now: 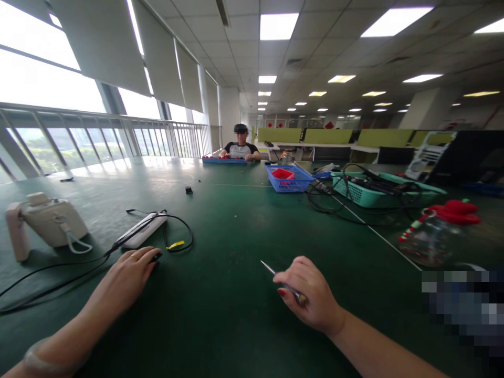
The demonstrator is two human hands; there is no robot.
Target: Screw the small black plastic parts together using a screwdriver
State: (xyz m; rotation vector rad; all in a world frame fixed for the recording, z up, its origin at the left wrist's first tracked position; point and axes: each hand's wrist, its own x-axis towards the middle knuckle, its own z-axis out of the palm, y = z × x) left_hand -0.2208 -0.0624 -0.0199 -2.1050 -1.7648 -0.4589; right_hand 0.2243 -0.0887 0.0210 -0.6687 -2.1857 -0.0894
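My right hand (311, 294) is closed around a small screwdriver (268, 267). Its thin metal shaft points up and left, and a yellowish handle end shows below the palm. On the left, my left hand (129, 273) has its fingers curled together over a small black object (158, 257), mostly hidden by the fingers and too covered to name. Just beyond that hand lies a white power bank (144, 231), with a black cable (192, 236) bearing a yellow tag looped beside it. Both hands are low over the dark green table (228, 315), well apart.
A beige bottle (55, 220) stands at left. Farther off lie a small black piece (189, 190), a blue basket (289, 184) holding a red one, and a green basket (378, 197) of cables. A red-lidded jar (433, 241) is at right. A person (241, 149) sits across with a blue tray.
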